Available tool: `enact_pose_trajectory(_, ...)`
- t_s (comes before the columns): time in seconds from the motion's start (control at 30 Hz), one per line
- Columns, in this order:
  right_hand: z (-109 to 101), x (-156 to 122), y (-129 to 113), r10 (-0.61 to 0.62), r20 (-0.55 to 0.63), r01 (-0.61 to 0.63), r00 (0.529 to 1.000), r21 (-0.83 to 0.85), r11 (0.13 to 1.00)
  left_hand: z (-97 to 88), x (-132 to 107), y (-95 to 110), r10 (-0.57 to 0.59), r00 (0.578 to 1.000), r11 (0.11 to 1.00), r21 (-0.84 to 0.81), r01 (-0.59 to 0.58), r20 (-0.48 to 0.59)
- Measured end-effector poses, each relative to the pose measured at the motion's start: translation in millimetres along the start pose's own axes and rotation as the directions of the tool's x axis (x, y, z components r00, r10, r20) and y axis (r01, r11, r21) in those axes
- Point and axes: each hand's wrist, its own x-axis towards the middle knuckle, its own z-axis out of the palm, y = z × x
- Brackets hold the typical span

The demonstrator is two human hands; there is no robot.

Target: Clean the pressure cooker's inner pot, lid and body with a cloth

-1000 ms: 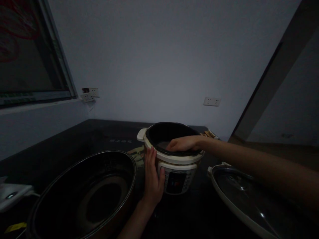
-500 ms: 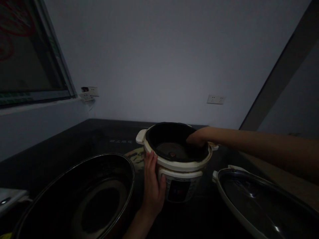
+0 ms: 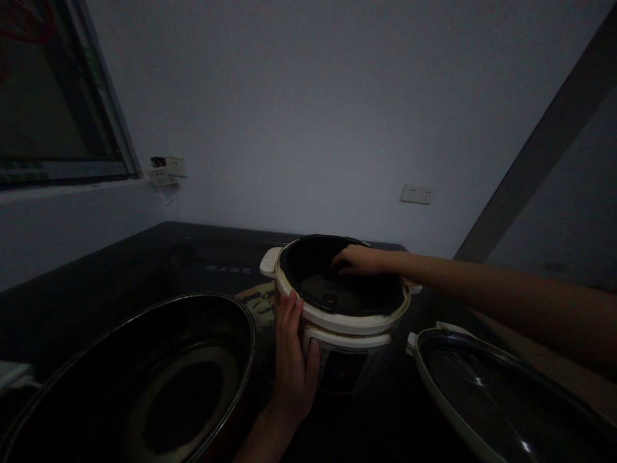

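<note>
Right hand (image 3: 359,260) has slid from the cooker's (image 3: 347,321) 3 o'clock rim to 12, fingers curled inside, grip unclear; left hand (image 3: 294,360) stays flat, steadying its side.

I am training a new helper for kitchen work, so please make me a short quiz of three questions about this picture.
1. Fill in: the lid lies right of the cooker; the pan lies on its ___.
2. Where is the right grip? A) inside the cooker B) on the lid C) in the pan
3. True or false: the left grip holds the lid.
Key: 1 left; 2 A; 3 false.
</note>
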Motion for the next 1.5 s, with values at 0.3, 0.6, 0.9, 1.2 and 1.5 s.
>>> enact_pose_trajectory(0.3,18,50,-20,0.047,0.059,-0.049,0.997,0.043,0.998,0.1,2,-2,0.03,1.0,0.999,0.011,-0.03,0.003)
enact_pose_trajectory(0.6,31,12,-35,-0.127,0.284,0.072,0.95,0.197,0.978,-0.9,0,-4,0.004,1.0,1.0,0.028,-0.005,0.016)
enact_pose_trajectory(0.9,27,13,-30,-0.172,0.332,0.079,0.927,0.276,0.958,-0.9,1,-2,-0.003,1.0,1.0,0.012,0.003,0.012)
enact_pose_trajectory(1.2,30,45,-32,-0.037,0.262,-0.019,0.964,0.208,0.978,-0.1,-1,-3,-0.002,1.0,1.0,0.017,0.002,-0.003)
enact_pose_trajectory(1.5,29,22,-63,-0.192,0.251,0.121,0.949,0.272,0.955,-0.6,2,-2,0.016,1.0,1.0,0.013,-0.016,0.003)
